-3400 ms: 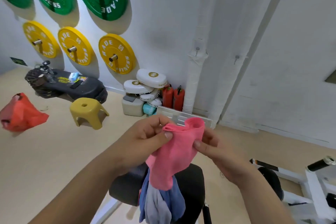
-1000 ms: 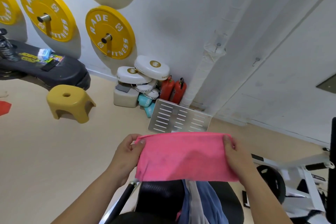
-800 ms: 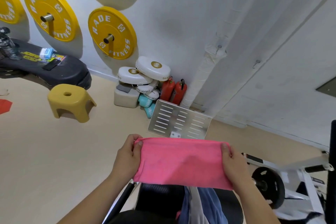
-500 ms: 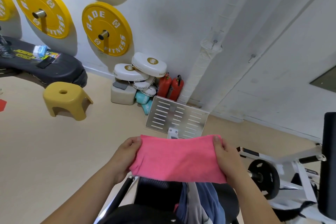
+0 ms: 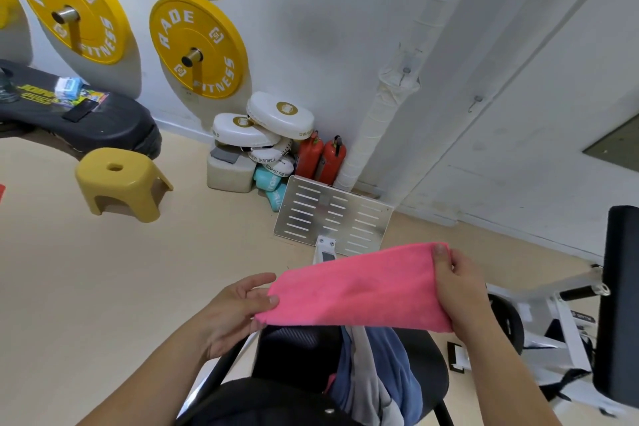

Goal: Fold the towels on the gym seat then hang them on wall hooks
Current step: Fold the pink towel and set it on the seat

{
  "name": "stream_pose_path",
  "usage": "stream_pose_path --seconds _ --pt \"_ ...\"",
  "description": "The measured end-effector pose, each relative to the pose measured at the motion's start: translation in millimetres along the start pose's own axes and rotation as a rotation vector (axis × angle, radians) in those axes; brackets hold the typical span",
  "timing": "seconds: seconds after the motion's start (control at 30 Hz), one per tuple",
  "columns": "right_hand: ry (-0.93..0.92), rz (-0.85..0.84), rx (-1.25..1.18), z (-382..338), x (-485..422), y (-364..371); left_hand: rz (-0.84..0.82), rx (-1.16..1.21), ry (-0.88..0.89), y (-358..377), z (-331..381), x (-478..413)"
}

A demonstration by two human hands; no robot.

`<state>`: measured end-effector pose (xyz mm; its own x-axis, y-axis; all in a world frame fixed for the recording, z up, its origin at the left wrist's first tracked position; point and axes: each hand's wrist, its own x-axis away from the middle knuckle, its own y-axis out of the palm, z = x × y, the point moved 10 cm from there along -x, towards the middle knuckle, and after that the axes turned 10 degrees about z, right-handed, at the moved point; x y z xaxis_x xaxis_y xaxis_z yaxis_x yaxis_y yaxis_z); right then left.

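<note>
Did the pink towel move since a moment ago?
Yes. The pink towel has tilted: its left end dropped from the slotted metal plate toward the black seat.
</note>
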<state>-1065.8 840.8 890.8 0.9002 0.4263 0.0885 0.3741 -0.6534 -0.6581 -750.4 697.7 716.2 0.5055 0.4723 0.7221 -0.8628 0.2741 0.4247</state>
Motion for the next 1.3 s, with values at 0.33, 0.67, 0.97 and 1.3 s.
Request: stream_pose_path --seconds 0.33,0.67,0.97,1.3 --pt "-0.158 -0.083 -0.052 -57.0 15.8 15.0 -0.209 0.269 -0.177 29.3 -28.8 1.7" --pt "-0.240 -0.257 -0.019 -98.9 44.0 29.8 -0.001 0.344 -0.277 51.1 -44.6 -17.5" --pt "-0.401 -0.142 0.111 -117.7 26.4 -1.0 0.149 -0.096 -0.377 18.0 -79.8 -26.8" --pt "-0.622 -0.168 0.132 -156.3 50.0 2.5 -0.085 0.030 -0.390 50.7 -73.8 -14.1"
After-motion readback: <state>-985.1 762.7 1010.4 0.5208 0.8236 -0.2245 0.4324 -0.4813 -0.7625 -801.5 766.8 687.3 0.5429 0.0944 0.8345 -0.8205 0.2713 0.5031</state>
